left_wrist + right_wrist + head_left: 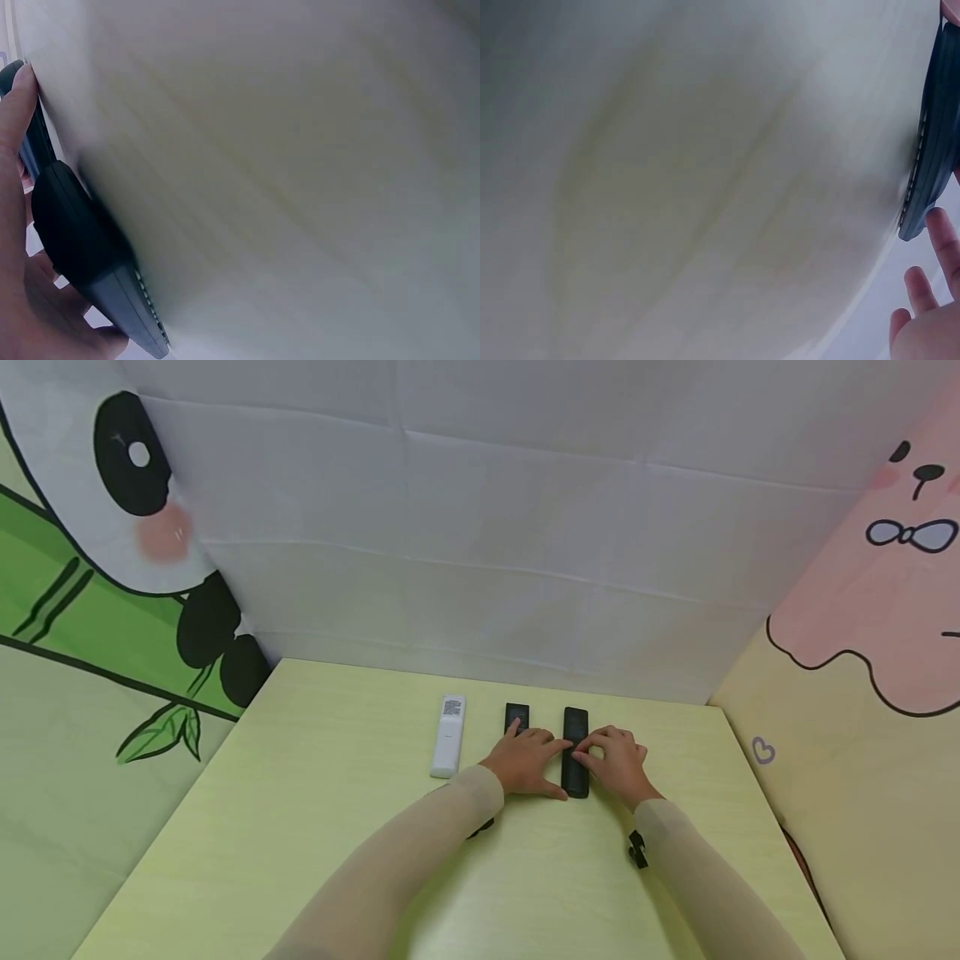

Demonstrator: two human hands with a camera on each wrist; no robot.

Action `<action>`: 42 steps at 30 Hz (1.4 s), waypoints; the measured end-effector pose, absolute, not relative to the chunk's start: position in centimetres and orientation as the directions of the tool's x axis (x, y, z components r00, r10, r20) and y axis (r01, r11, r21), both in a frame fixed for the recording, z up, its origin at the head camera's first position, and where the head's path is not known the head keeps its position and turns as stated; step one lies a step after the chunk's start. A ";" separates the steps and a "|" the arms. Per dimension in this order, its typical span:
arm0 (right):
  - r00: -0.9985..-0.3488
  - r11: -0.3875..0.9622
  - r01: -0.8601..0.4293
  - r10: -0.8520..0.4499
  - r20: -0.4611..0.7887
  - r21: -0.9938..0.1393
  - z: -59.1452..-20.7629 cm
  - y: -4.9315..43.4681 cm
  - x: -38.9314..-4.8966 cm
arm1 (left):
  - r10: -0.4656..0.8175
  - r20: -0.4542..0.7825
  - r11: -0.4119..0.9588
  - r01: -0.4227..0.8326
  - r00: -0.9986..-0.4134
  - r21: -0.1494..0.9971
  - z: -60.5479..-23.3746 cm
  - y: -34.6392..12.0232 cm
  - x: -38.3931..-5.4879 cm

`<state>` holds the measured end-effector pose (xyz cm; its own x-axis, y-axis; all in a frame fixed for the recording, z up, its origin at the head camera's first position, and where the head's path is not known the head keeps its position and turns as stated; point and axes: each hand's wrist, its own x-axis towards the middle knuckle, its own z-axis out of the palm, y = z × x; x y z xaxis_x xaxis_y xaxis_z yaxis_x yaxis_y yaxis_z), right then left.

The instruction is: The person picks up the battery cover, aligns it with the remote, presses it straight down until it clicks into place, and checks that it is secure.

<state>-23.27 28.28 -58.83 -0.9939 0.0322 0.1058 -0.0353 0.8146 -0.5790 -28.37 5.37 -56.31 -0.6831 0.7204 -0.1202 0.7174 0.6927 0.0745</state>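
Note:
In the head view a black remote control (575, 777) lies lengthwise on the table between both hands. My right hand (617, 764) bends over its right side, with thumb and forefinger close together on it. From the left, my left hand (525, 762) spreads its fingers; its forefinger and thumb reach this remote's left edge. A second black remote (517, 710) lies partly hidden under the left hand. The left wrist view shows the left thumb at the farther remote (37, 142), with the second remote (82, 225) nearer. A right fingertip meets the remote (930, 142) in the right wrist view.
A white remote control (447, 739) with a printed label lies left of the hands. Behind the pale wooden table (337, 752) hangs a white cloth wall (480, 527). Printed walls flank both sides, and a dark cable (806, 864) runs by the right edge.

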 end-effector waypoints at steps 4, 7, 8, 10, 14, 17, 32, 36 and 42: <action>-0.994 0.814 -0.037 0.031 0.107 -0.580 -58.9 28.2 -23.3 | 0.720 -0.121 0.693 0.717 -0.683 0.077 -56.4 5.4 -28.4; -0.993 0.814 -0.040 0.031 0.113 -0.579 -58.9 28.2 -23.2 | 0.720 -0.123 0.693 0.716 -0.683 0.079 -56.4 5.3 -28.4; -0.993 0.815 -0.042 0.030 0.115 -0.578 -58.8 28.2 -23.2 | 0.720 -0.123 0.693 0.717 -0.683 0.079 -56.4 5.3 -28.5; -0.992 0.818 -0.049 0.029 0.126 -0.573 -58.8 28.1 -23.2 | 0.720 -0.124 0.693 0.717 -0.682 0.079 -56.3 5.3 -28.5; -0.988 0.827 -0.068 0.022 0.153 -0.559 -58.8 28.2 -23.3 | 0.720 -0.123 0.693 0.717 -0.683 0.077 -56.4 5.3 -28.5; -0.987 0.832 -0.073 0.021 0.162 -0.551 -58.7 28.2 -23.3 | 0.719 -0.123 0.694 0.716 -0.684 0.077 -56.5 5.3 -28.5; -0.993 0.790 0.102 0.118 -0.013 -0.605 -57.8 28.2 -23.8 | 0.724 -0.123 0.689 0.719 -0.679 0.089 -56.5 5.2 -28.5; -0.989 0.755 0.144 0.136 -0.062 -0.640 -57.6 28.5 -23.9 | 0.724 -0.128 0.690 0.719 -0.678 0.089 -56.5 5.2 -28.5; -0.985 0.744 0.169 0.140 -0.097 -0.646 -57.5 28.7 -24.0 | 0.722 -0.127 0.692 0.714 -0.681 0.107 -56.7 5.3 -28.6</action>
